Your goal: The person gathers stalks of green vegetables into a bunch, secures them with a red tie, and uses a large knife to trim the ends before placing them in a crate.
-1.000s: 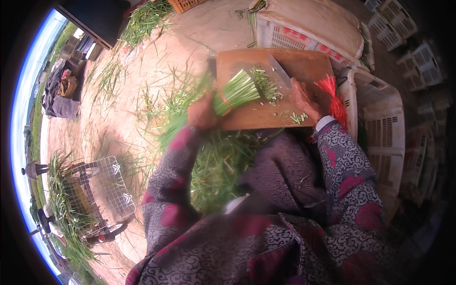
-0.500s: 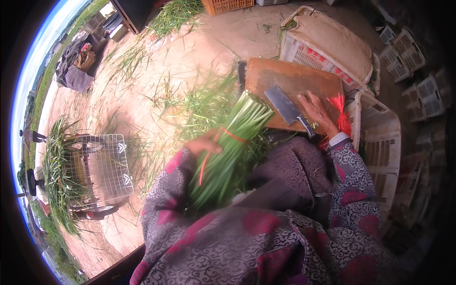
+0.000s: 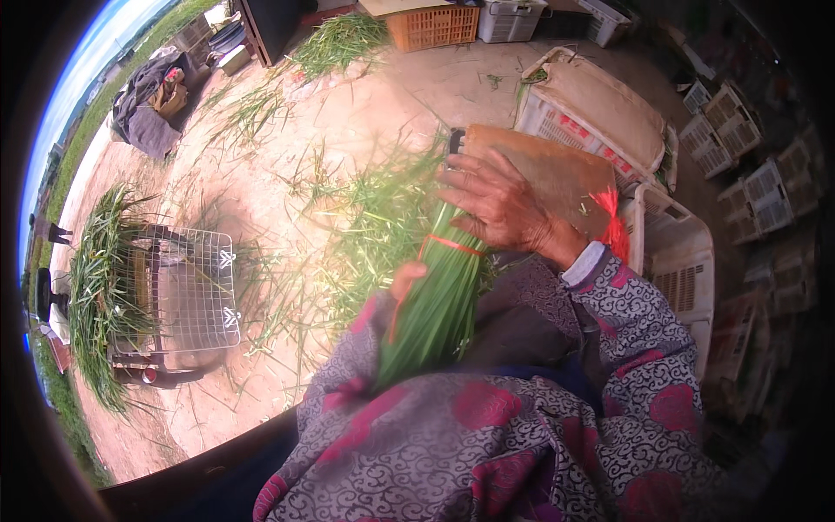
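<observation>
A thick bunch of garlic chives (image 3: 435,309) stands tilted against my lap, leaf ends down, with a red tie (image 3: 457,246) around its upper part. My left hand (image 3: 406,282), blurred, is wrapped round the bunch's left side, and a loose tail of the tie hangs near it. Over the top of the stems lies my right hand (image 3: 497,202), its fingers stretched out and its palm against the stem ends, which it covers. Behind the right hand is a wooden cutting board (image 3: 557,165). Red plastic strips (image 3: 611,230) hang at the board's right edge. No cleaver shows now.
Loose leaves (image 3: 348,217) litter the ground ahead. A wire rack cart (image 3: 196,291) piled with greens stands left. White crates (image 3: 683,278) are close on the right, and a padded covered crate (image 3: 600,109) sits behind the board. An orange crate (image 3: 433,29) stands at the back.
My right hand has left the board and come left onto the stem ends. The bunch has turned more upright. The cleaver seen on the board before is now out of sight.
</observation>
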{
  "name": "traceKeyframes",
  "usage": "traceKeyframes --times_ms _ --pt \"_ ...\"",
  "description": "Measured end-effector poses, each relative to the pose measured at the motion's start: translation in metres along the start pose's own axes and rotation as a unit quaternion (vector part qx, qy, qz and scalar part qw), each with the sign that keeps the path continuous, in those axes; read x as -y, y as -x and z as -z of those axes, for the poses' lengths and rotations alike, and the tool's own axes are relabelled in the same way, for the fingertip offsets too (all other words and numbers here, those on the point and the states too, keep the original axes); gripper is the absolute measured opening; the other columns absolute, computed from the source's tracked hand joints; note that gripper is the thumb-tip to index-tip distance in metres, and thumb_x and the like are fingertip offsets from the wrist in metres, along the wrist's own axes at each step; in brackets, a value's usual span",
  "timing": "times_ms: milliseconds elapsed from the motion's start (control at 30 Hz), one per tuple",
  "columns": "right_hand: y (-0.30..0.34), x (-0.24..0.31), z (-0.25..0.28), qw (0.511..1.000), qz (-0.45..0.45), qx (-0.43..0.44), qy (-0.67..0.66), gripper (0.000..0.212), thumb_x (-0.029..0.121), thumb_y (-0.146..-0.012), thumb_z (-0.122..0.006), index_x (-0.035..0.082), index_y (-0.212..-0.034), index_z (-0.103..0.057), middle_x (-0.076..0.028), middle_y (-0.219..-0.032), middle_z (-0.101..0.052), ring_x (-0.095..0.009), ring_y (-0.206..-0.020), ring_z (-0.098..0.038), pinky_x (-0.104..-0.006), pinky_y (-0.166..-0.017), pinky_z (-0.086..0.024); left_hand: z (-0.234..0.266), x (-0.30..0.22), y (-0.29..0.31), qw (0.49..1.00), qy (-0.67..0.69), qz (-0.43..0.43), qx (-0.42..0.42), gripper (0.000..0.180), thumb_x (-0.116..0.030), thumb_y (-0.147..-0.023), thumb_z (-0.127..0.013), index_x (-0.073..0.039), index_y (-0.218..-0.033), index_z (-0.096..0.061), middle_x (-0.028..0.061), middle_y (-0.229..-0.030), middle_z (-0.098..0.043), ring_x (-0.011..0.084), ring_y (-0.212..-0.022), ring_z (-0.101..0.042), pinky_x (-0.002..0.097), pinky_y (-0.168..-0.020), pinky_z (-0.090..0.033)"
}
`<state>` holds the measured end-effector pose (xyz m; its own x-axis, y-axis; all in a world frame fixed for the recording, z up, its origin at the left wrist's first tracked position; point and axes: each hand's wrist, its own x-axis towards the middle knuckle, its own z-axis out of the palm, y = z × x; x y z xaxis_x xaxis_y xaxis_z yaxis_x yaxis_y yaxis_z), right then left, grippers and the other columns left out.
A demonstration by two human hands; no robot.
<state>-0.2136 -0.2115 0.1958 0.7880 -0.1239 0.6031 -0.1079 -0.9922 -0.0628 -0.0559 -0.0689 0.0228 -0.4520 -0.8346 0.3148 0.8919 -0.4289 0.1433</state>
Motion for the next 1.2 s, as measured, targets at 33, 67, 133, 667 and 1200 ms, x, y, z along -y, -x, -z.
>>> traceKeyframes --times_ms 33,67,133,667,1200 --pt "0.006 -0.024 0.008 0.993 -0.112 -0.028 0.011 0.039 0.039 -0.099 -0.057 0.002 -0.106 -0.07 -0.014 -0.107 -0.072 -0.031 -0.116 -0.062 -0.0523 -0.109 -0.04 -0.003 0.003 0.003 0.999 -0.037 -0.007 -0.038 0.081 -0.02 -0.076 -0.064 0.003 -0.15 -0.039 0.0224 -0.135 -0.06 0.0319 -0.119 -0.064 0.0445 -0.105 -0.05" --pt "0.019 -0.059 0.022 0.966 -0.217 0.091 0.102 0.033 0.033 -0.098 -0.059 0.002 -0.106 -0.071 -0.015 -0.106 -0.072 -0.032 -0.114 -0.063 -0.0506 -0.105 -0.043 -0.013 0.003 0.01 0.99 -0.099 -0.008 -0.102 0.08 -0.021 -0.077 -0.063 0.003 -0.15 -0.039 0.0227 -0.136 -0.06 0.0323 -0.118 -0.064 0.0446 -0.104 -0.051" --pt "0.021 -0.075 0.04 0.927 -0.315 0.128 0.156 0.025 0.023 -0.096 -0.063 0.003 -0.107 -0.07 -0.017 -0.106 -0.072 -0.034 -0.108 -0.066 -0.0472 -0.097 -0.048 -0.027 -0.001 0.02 0.951 -0.218 0.0 -0.221 0.077 -0.023 -0.08 -0.061 0.003 -0.15 -0.039 0.0235 -0.136 -0.059 0.0332 -0.116 -0.065 0.0447 -0.102 -0.053" --pt "-0.04 0.027 0.05 0.996 -0.005 0.089 -0.004 0.008 0.006 -0.081 -0.068 0.002 -0.079 -0.061 -0.012 -0.079 -0.056 -0.033 -0.079 -0.06 -0.0432 -0.069 -0.049 -0.087 -0.004 0.021 0.922 -0.311 -0.003 -0.23 0.077 -0.021 -0.082 -0.064 0.0 -0.15 -0.035 0.017 -0.126 -0.063 0.0223 -0.104 -0.068 0.0353 -0.093 -0.056" --pt "-0.037 -0.048 0.1 0.959 0.07 0.089 0.261 0.013 0.015 -0.081 -0.066 0.005 -0.089 -0.064 -0.009 -0.087 -0.059 -0.027 -0.09 -0.064 -0.0399 -0.078 -0.052 -0.062 -0.014 0.035 0.897 -0.371 0.079 -0.227 0.087 -0.028 -0.082 -0.073 -0.001 -0.155 -0.034 0.0149 -0.139 -0.056 0.0234 -0.123 -0.056 0.0358 -0.108 -0.043"
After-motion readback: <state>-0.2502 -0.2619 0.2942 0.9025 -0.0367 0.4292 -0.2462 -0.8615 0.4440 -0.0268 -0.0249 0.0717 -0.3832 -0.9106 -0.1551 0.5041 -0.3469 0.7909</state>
